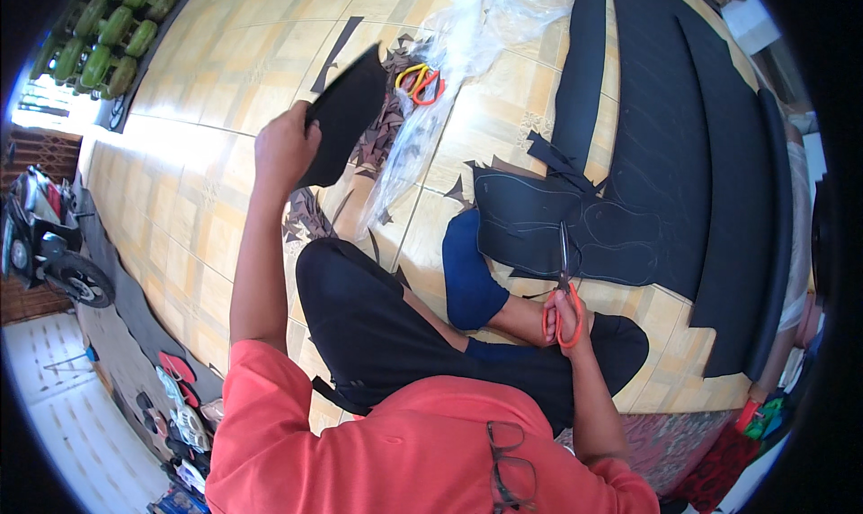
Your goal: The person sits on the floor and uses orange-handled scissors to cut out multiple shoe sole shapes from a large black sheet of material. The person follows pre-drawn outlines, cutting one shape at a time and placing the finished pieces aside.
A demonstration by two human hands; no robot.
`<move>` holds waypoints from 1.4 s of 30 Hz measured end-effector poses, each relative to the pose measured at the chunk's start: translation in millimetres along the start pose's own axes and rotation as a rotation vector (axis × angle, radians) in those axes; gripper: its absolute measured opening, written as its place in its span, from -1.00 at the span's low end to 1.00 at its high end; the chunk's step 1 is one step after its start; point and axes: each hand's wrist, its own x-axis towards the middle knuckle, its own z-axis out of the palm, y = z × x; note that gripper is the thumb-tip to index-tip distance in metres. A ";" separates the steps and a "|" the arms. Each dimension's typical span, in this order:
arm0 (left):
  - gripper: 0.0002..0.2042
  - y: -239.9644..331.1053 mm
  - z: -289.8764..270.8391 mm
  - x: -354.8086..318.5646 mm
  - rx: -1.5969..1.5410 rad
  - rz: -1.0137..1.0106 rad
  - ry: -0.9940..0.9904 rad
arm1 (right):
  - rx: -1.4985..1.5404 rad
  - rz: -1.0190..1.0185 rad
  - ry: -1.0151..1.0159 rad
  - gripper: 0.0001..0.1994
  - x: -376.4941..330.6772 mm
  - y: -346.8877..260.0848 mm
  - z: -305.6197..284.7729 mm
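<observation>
Both hands are busy: the left hand (284,147) is raised out over the floor, clenched on the edge of a cut black sheet piece (344,111) that it holds up clear of the tiles, while the right hand (566,321) is closed through the handles of orange-handled scissors (564,289), blades pointing away onto a flat black sheet marked with pale outlines (575,231). That marked sheet lies on the tan tiled floor (207,91) just beyond the person's bent knee, with wider black sheets (683,136) spread behind it. Small black offcuts (310,217) litter the tiles beneath the lifted piece. Farther off lie a second pair of scissors with yellow and red handles (419,82) beside a crumpled clear plastic bag (467,37).
</observation>
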 end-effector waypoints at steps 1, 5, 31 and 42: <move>-0.79 5.2 3.0 -3.4 0.023 0.050 0.033 | -0.005 -0.007 -0.004 -0.57 -0.5 -1.0 0.5; -0.87 -3.4 65.1 -24.4 0.075 0.207 -0.157 | 0.007 -0.020 -0.017 -0.58 -1.5 -2.9 2.5; -0.46 188.0 141.1 -60.1 -0.393 -0.124 -0.403 | 0.119 -0.006 -0.037 -0.63 2.6 -2.5 -8.9; -0.76 228.5 120.8 -164.0 -0.702 -0.266 -0.628 | 0.210 -0.092 0.008 -0.62 -5.8 -7.8 -3.6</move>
